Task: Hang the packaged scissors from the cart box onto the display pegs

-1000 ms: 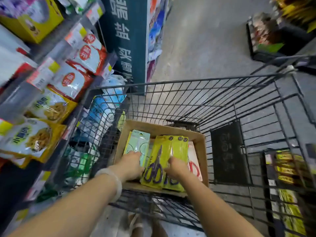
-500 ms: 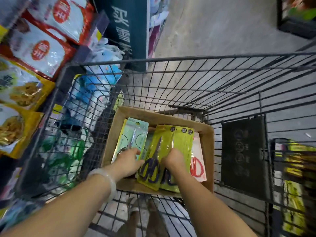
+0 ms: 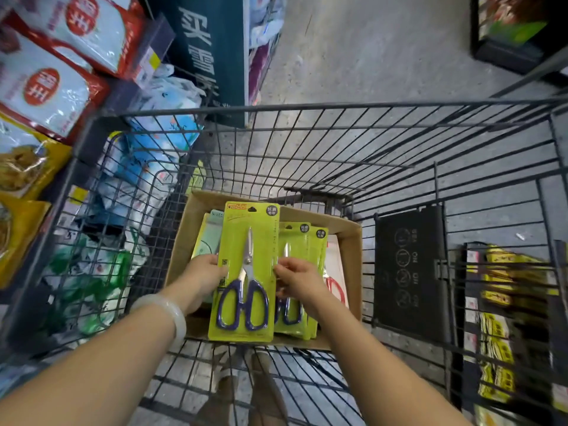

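Yellow-green scissors pack (image 3: 246, 272) hides box (image 3: 347, 241) contents.

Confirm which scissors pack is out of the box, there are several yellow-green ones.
The front yellow-green pack with blue-handled scissors, held between left hand and right hand. The others lie in the cardboard box.

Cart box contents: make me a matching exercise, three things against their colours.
Things:
1. handles of the scissors on the raised yellow-green card pack
2. handles of the scissors on the white card pack at the right of the brown cardboard box
3. bangle on the wrist of the left hand

Colours:
A. red
B. pale white
C. dark blue

Pairs: 1-C, 2-A, 3-B
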The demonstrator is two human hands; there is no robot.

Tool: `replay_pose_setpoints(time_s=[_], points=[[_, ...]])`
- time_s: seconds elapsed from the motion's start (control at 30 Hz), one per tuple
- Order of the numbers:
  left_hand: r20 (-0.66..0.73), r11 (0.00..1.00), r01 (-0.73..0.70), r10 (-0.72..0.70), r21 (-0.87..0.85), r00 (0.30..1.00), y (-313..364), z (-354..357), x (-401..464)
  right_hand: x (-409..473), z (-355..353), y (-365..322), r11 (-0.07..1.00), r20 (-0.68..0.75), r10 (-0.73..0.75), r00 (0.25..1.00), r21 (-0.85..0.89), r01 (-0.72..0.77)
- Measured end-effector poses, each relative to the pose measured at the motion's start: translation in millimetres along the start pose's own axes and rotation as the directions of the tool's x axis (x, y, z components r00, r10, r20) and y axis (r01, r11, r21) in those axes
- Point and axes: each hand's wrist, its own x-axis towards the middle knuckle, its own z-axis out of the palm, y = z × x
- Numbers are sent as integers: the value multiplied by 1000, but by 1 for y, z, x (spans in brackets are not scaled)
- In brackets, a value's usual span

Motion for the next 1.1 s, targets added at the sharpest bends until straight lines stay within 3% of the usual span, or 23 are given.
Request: replay_pose_setpoints(time_s=[0.07, 0.13, 0.2, 0.27, 0.33, 0.5, 0.63, 0.77, 0.9, 1.1], points=[[27, 1000, 20, -20, 6, 999, -3, -2, 0, 8, 3, 6, 974, -181, -74, 981, -223, 32], [27, 1000, 15, -16, 21, 1000, -8, -5, 2, 17, 0, 16, 869, -364, -202, 909, -495, -5], [23, 1000, 12, -13, 11, 1000, -17, -9, 8, 24, -4, 29, 734, -421, -254, 871, -670, -110], [19, 1000, 20, -20, -24, 1000, -26, -13, 18, 28, -6, 38, 671, -447, -210, 870, -713, -204], [13, 997, 25, -24, -71, 1000, -27, -17, 19, 33, -7, 41, 666, -455, -160, 876, -705, -244], [-25, 993, 1, -4, -118, 1000, -20, -23, 4, 31, -7, 37, 768, -480, 11, 877, -558, -315], [-79, 984, -64, 51, -165, 996, -16, -24, -10, 17, -15, 34, 886, -494, 38, 869, -385, -258], [-100, 972, -115, 96, -205, 990, -9, -27, -32, -12, -19, 25, 947, -456, -12, 890, -290, -136], [-90, 969, -167, 153, -180, 984, 3, -34, -58, -47, -15, -4, 996, -265, -90, 960, -51, 80], [-206, 936, -293, 254, -193, 945, 15, -51, -114, -96, -1, -49, 963, -84, -261, 962, -89, 254]])
